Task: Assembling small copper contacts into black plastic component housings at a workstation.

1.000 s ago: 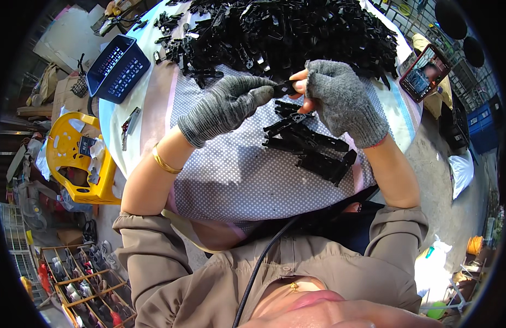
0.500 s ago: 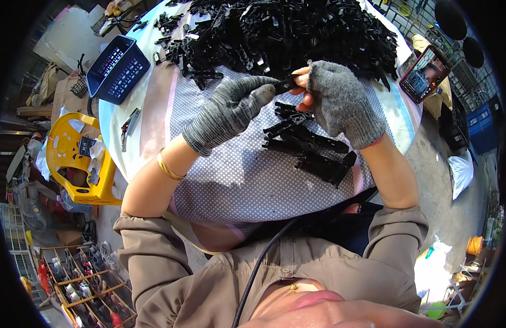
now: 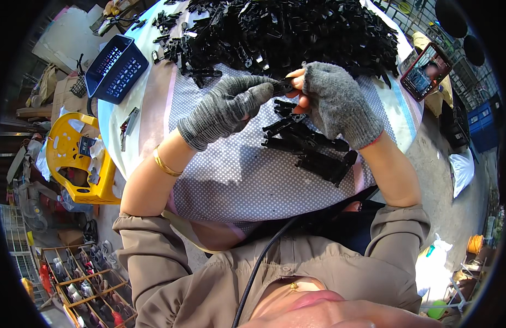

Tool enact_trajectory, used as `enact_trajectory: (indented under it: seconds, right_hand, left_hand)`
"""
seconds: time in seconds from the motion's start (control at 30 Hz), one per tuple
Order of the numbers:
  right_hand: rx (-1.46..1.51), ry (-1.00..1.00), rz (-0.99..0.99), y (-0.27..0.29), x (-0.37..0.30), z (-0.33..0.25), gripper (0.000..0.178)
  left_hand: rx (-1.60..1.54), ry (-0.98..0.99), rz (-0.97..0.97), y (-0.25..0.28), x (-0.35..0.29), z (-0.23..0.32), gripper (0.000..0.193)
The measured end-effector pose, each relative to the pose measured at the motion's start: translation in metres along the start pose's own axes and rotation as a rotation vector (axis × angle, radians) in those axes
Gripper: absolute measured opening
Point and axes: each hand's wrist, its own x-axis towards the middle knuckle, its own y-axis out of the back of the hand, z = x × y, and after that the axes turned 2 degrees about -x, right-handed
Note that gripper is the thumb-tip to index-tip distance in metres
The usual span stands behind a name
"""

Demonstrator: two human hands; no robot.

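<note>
My left hand (image 3: 231,104), in a striped grey knit glove, pinches one end of a small black plastic part (image 3: 283,86). At its other end are the bare fingertips of my right hand (image 3: 340,101), whose plain grey glove leaves them uncovered. Both hands hold the part over the table, just short of a big heap of black plastic parts (image 3: 296,33). Below my right hand lies a smaller group of black plastic pieces (image 3: 307,143), several of them long and narrow. What the held part is exactly cannot be made out.
A patterned cloth (image 3: 225,191) covers the round table. A dark blue basket (image 3: 116,71) stands at its far left, with a small metal tool (image 3: 128,128) lying nearer. On the right edge a phone (image 3: 426,72) is propped up. A yellow plastic chair (image 3: 72,164) is at the left.
My left hand has shifted slightly to the left, and the black part between my hands has turned a little. The group of pieces below lies as before.
</note>
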Motion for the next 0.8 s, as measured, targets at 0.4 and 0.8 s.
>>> enact_trajectory:
  seconds: [0.4,0.8]
  right_hand:
    - [-0.161,0.012,0.017,0.006,0.010,0.006,0.020]
    - [-0.298,0.201,-0.009,-0.002,-0.002,-0.001,0.024]
  left_hand:
    - [-0.117,0.019,0.199,-0.019,-0.009,0.001,0.032]
    - [-0.107,0.212,0.199,-0.020,-0.003,0.010,0.032]
